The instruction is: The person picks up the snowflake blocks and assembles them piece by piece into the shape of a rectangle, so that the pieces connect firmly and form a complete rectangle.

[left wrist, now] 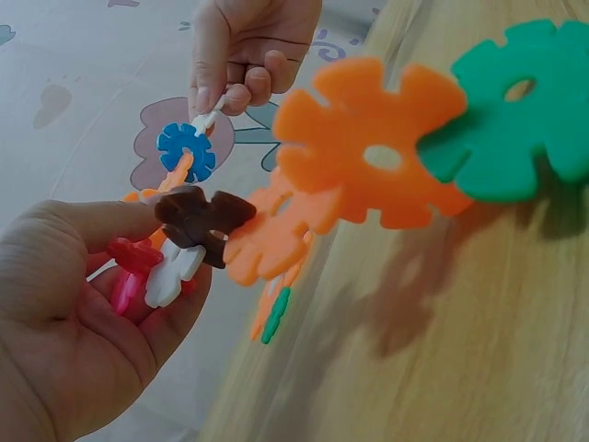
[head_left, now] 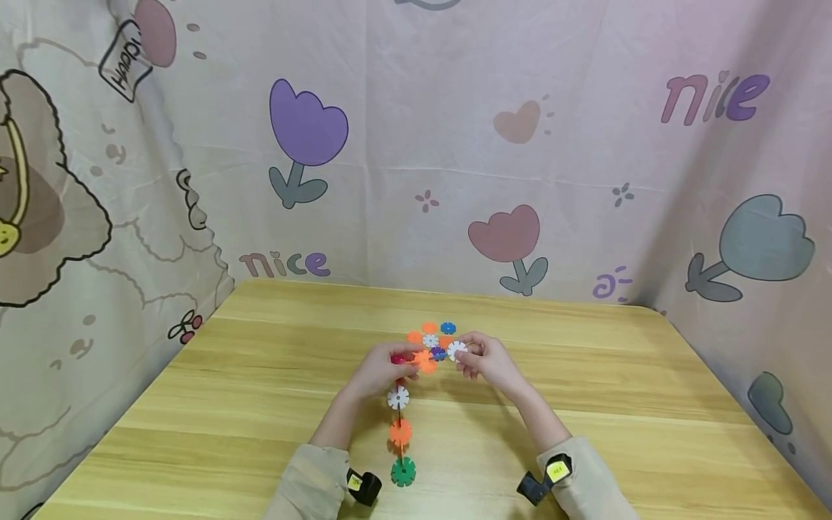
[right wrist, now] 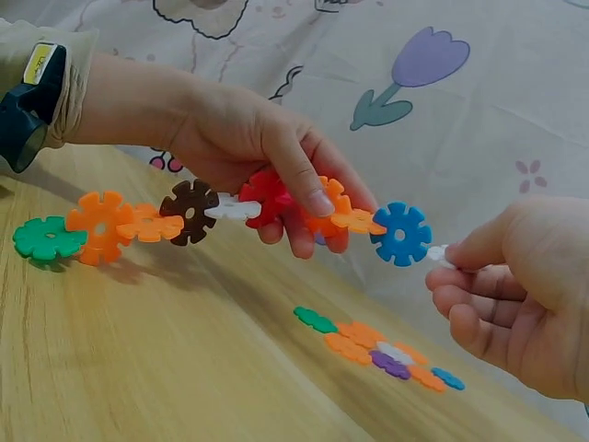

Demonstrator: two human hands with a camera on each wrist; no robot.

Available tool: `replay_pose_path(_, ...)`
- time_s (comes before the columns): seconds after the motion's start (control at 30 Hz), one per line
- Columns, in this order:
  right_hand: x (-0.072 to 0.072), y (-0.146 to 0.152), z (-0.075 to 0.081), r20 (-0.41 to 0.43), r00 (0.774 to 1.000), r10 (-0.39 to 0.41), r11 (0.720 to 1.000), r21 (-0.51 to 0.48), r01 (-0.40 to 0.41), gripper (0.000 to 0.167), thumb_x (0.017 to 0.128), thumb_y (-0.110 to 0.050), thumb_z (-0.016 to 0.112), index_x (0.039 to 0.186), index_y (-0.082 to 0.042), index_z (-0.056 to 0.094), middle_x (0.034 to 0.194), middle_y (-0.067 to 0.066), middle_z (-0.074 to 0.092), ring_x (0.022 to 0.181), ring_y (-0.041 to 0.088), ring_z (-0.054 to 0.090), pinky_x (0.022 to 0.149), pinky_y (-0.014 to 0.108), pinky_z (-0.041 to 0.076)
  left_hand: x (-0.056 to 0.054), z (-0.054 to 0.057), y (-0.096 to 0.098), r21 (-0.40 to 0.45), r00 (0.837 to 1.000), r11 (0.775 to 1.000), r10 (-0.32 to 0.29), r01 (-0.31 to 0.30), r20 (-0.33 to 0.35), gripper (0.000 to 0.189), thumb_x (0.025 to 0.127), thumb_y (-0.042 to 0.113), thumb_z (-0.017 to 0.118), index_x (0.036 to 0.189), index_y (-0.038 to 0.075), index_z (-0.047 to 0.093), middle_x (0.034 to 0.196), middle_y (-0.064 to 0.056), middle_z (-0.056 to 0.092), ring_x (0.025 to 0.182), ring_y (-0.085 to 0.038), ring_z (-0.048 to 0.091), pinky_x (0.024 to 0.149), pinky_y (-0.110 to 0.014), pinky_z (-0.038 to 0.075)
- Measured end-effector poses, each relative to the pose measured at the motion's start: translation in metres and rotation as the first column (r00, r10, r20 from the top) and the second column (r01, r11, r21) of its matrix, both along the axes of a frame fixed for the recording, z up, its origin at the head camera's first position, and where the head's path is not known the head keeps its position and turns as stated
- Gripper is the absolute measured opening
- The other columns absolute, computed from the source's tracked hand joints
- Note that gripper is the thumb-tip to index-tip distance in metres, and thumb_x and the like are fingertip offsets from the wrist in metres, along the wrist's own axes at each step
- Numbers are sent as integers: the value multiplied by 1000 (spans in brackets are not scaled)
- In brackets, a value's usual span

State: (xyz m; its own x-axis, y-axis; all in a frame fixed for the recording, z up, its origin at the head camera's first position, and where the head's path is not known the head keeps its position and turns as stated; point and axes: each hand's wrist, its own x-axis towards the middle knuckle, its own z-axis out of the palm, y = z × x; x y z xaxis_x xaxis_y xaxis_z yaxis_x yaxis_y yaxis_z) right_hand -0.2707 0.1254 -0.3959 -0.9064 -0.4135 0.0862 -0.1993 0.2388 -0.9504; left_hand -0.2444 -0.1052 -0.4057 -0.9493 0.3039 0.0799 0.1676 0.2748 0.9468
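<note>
I count two hands, left hand (head_left: 380,370) and right hand (head_left: 489,361), one linked snowflake chain (right wrist: 230,216), one flat disc cluster (right wrist: 382,345), one table (head_left: 585,404).

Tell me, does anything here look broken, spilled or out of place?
Nothing stands out. The left hand holds a chain of snowflake discs, and the right hand pinches a white disc at its blue end. A smaller flat cluster of discs lies on the wooden table. No disc looks damaged.
</note>
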Motion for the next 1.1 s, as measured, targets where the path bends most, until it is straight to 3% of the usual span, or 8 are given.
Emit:
replay_pose_path(0.1,4,-2,7,12,1000,-2,1000,-5,2,29,90,-3,57,115,11,51,79,27,61,59,17,55,54,32,50,0,0,1,0,1000,1000,2,-2,-2,33,87,3,60,120,3,61,94,-12,63,74,-34,62,57,-31,50)
replay_pose_path(0.2,6,-5,8,11,1000,-10,1000,0,10,29,90,-3,57,115,11,51,78,24,63,61,19,57,57,33,51,0,1,1,-12,1000,1000,0,0,-13,33,87,2,61,120,2,61,92,-11,64,73,-34,62,57,-31,51)
replay_pose_path(0.33,3,-8,-1,10,999,-32,999,-23,33,29,89,-4,60,113,9,52,75,16,64,62,21,60,58,35,53,0,2,1,-22,1000,1000,12,-12,-7,33,87,1,60,119,2,61,92,-11,64,75,-31,63,61,-32,52)
replay_pose_path(0.43,3,-10,-4,15,999,-36,997,-63,37,25,88,0,58,110,10,52,74,19,63,61,22,60,58,36,53,0,2,1,-20,1000,999,28,-28,2,32,87,0,59,119,2,62,91,-14,64,75,-30,62,64,-32,53)
replay_pose_path(0.73,6,-13,-7,28,998,-53,984,-167,57,21,88,3,57,106,11,51,69,11,64,55,14,57,53,26,51,1,4,3,-19,1000,999,27,-27,1,30,88,-1,58,118,-1,62,84,-19,65,71,-31,62,57,-28,51)
replay_pose_path(1.1,7,-15,-10,37,999,-35,975,-218,42,20,85,7,57,103,13,49,67,8,63,53,12,57,52,24,51,2,4,3,4,1000,1000,17,-17,14,27,88,-4,57,114,-4,63,86,-20,64,72,-33,62,62,-33,53)
